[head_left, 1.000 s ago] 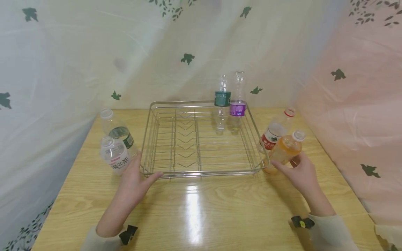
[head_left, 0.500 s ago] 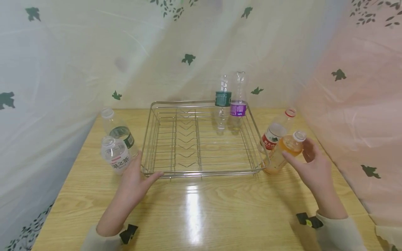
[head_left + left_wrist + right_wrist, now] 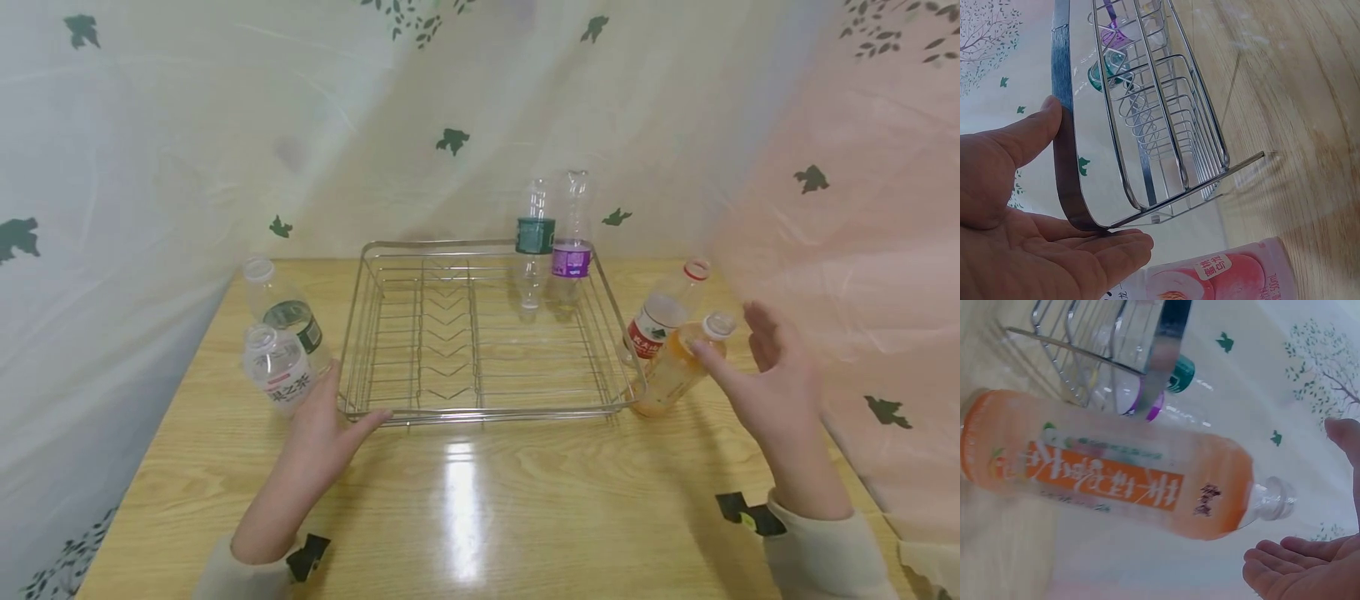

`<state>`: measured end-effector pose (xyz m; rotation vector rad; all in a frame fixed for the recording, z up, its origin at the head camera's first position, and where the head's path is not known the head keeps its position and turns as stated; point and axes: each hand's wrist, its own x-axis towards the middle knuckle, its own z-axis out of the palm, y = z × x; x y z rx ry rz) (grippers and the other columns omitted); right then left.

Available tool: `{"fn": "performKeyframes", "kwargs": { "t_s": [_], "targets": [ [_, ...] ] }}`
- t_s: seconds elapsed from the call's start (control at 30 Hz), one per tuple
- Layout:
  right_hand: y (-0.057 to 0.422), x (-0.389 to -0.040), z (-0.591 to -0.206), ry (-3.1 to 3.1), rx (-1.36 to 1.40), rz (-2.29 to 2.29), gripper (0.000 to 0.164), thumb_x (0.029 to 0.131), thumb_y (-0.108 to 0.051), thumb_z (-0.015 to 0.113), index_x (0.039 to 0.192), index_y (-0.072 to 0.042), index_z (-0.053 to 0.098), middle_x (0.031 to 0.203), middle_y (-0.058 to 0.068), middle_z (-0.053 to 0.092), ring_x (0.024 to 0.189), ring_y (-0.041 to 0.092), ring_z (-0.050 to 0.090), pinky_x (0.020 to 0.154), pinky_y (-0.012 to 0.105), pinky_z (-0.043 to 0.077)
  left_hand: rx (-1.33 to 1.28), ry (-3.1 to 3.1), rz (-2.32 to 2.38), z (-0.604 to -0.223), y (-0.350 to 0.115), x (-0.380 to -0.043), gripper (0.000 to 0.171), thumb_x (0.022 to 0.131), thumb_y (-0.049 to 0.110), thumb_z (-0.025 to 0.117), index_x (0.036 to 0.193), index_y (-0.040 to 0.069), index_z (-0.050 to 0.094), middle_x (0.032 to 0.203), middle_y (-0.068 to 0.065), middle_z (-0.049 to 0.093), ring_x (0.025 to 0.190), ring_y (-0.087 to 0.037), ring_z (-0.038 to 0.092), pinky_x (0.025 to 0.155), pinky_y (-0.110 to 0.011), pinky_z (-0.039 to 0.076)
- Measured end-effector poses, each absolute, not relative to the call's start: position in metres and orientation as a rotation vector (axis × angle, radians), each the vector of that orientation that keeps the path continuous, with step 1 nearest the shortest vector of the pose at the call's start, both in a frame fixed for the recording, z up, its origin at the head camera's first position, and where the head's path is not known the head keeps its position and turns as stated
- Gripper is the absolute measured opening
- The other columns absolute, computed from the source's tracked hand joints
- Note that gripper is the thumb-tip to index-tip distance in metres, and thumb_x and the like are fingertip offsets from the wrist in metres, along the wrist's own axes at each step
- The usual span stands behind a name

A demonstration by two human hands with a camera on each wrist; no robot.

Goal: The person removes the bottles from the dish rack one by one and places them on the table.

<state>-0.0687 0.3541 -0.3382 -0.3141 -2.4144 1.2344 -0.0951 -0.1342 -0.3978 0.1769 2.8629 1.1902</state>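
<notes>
A wire dish rack (image 3: 480,412) stands on the wooden table. My left hand (image 3: 318,429) is at its front left corner. In the left wrist view, the thumb of that hand (image 3: 1016,237) touches the rack's rim (image 3: 1065,144), with straight fingers under the corner. Beside it stands a clear bottle with a pink peach label (image 3: 1222,278). My right hand (image 3: 780,400), fingers spread and holding nothing, is right of an orange-labelled bottle (image 3: 671,375). In the right wrist view, a gap separates this hand (image 3: 1310,565) from the upright, uncapped bottle (image 3: 1110,469).
A red-labelled bottle (image 3: 651,329) stands behind the orange one. Bottles with teal (image 3: 535,236) and purple (image 3: 572,260) labels stand upside down in the rack's back right. At left is a green-labelled bottle (image 3: 296,321). Patterned cloth (image 3: 360,125) hangs behind and beside the table.
My right hand has let go of the orange-labelled bottle and drawn away to the right, its fingers opening. The bottle stays beside the rack's front right corner. The left hand has not moved.
</notes>
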Motion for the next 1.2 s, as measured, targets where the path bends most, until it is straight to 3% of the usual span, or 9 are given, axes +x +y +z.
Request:
{"fn": "performKeyframes", "kwargs": {
  "t_s": [0.27,0.5,0.7,1.2],
  "targets": [
    [0.343,-0.068,-0.322,-2.395,-0.291,1.178,0.088,0.086,-0.029,0.084,0.159,-0.017,0.035,0.160,0.000,0.036,0.145,0.012,0.034,0.110,0.014,0.029,0.180,2.861,1.178,-0.396,-0.133,-0.095,0.106,0.091,0.043,0.076,0.158,-0.009,0.013,0.159,-0.035,0.018,0.144,-0.054,0.019,0.115,-0.067,0.019],
    [0.338,-0.069,-0.312,-2.404,-0.267,1.109,0.087,0.086,-0.029,0.084,0.158,-0.020,0.037,0.160,0.000,0.036,0.145,0.017,0.033,0.115,0.023,0.029,0.180,2.848,1.185,-0.395,-0.133,-0.094,0.105,0.092,0.044,0.075,0.158,-0.008,0.012,0.160,-0.034,0.016,0.144,-0.054,0.018,0.115,-0.067,0.018],
    [0.329,-0.071,-0.304,-2.397,-0.227,1.064,0.087,0.084,-0.029,0.086,0.157,-0.023,0.039,0.159,-0.002,0.038,0.144,0.015,0.036,0.114,0.023,0.032,0.190,2.847,1.204,-0.394,-0.132,-0.094,0.104,0.092,0.040,0.076,0.158,-0.008,0.013,0.160,-0.034,0.016,0.144,-0.054,0.019,0.115,-0.066,0.019],
    [0.293,-0.079,-0.277,-2.297,-0.003,1.119,0.080,0.080,-0.014,0.089,0.150,-0.012,0.050,0.151,0.004,0.050,0.138,0.016,0.045,0.112,0.027,0.036,0.197,2.850,1.199,-0.392,-0.132,-0.093,0.104,0.092,0.038,0.077,0.157,-0.011,0.012,0.158,-0.036,0.019,0.143,-0.054,0.021,0.115,-0.066,0.020]
  ]
}}
